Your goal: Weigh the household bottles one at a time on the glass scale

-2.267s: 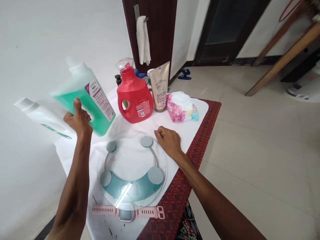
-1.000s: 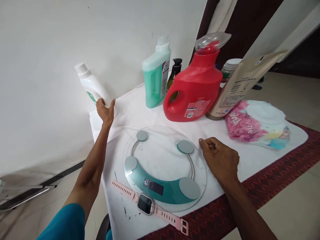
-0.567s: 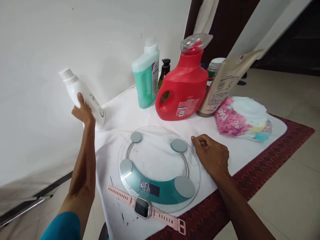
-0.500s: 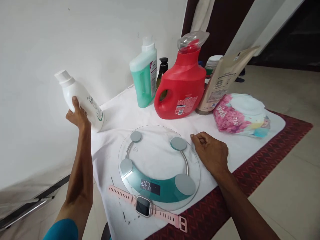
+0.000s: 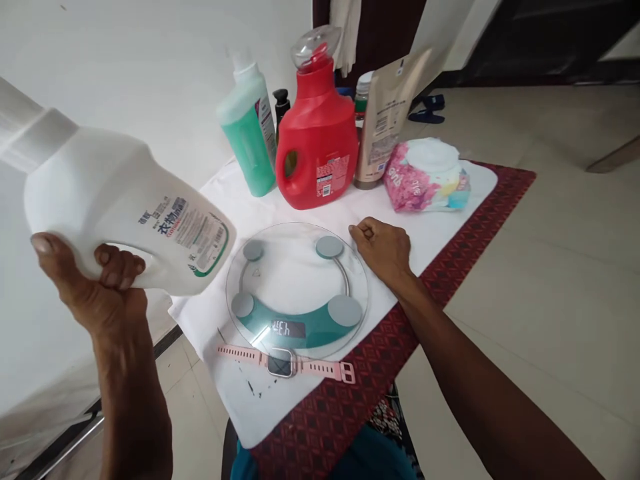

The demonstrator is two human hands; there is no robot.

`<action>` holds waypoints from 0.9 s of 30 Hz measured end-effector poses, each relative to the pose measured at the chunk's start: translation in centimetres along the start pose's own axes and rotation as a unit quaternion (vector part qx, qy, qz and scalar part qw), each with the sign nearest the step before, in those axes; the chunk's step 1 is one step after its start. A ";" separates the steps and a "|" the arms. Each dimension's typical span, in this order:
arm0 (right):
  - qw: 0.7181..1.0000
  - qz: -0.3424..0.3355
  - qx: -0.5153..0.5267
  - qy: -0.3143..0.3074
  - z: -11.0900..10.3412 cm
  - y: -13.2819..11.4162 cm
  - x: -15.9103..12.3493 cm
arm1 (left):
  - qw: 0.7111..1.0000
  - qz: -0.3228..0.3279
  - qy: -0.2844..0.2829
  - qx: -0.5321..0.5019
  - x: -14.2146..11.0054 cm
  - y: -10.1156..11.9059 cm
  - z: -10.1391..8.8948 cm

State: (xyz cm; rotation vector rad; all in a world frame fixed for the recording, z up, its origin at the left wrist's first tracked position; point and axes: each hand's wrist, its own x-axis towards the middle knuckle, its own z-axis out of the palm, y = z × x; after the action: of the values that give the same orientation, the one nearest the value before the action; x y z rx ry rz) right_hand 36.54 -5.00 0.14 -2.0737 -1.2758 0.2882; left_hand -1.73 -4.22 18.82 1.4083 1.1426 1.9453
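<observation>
My left hand grips a large white detergent bottle by its handle, fingers wrapped through the opening. The bottle is tilted, its cap toward the upper left, and is raised close to the camera. Loosely curled, my right hand rests on the white cloth beside the glass scale; nothing shows in its fingers. Digits glow on the scale's display, and its glass top carries nothing. A pink-strapped smartwatch lies along the scale's near edge.
Behind the scale stand a green liquid bottle, a dark pump bottle, a red detergent jug, a white-lidded jar and a beige tube. A wipes pack sits right of them. The wall borders the left.
My left hand has lifted the white detergent bottle off the cloth and brought it nearer the camera. My right hand keeps its place beside the scale. The view has shifted.
</observation>
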 end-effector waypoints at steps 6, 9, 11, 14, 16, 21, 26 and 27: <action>1.000 -0.010 0.015 0.000 -0.1 -0.2 0.0 | 0.990 -0.117 -0.068 -0.038 -5.1 0.6 4.4; 1.000 -0.015 0.017 0.002 -0.1 -0.3 -0.1 | 0.983 -0.147 -0.092 -0.056 -7.1 0.2 6.0; 1.000 -0.017 0.017 0.000 -0.1 -0.3 -0.1 | 0.980 -0.156 -0.107 -0.058 -8.2 0.1 6.7; 1.000 -0.015 0.015 -0.008 -0.3 -0.4 -0.1 | 0.981 -0.150 -0.098 -0.069 -9.1 -0.1 7.5; 1.000 -0.012 0.011 -0.008 -0.3 -0.5 -0.1 | 0.984 -0.136 -0.086 -0.078 -9.5 -0.2 7.9; 1.000 -0.021 0.009 -0.006 -0.2 -0.3 0.0 | 0.986 -0.116 -0.097 -0.069 -10.0 -0.4 8.0; 1.000 -0.019 0.013 0.017 0.4 0.3 0.1 | 0.980 -0.137 -0.134 -0.048 -10.3 0.1 7.2; 0.999 -0.018 0.015 0.021 0.6 0.4 0.1 | 0.979 -0.139 -0.145 -0.037 -10.1 0.3 6.9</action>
State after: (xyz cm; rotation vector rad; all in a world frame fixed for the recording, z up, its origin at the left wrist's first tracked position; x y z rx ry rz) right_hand 36.61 -4.80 -0.54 -2.0187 -1.2751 0.2440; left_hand 8.35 -9.69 14.53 1.3580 1.0551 1.5169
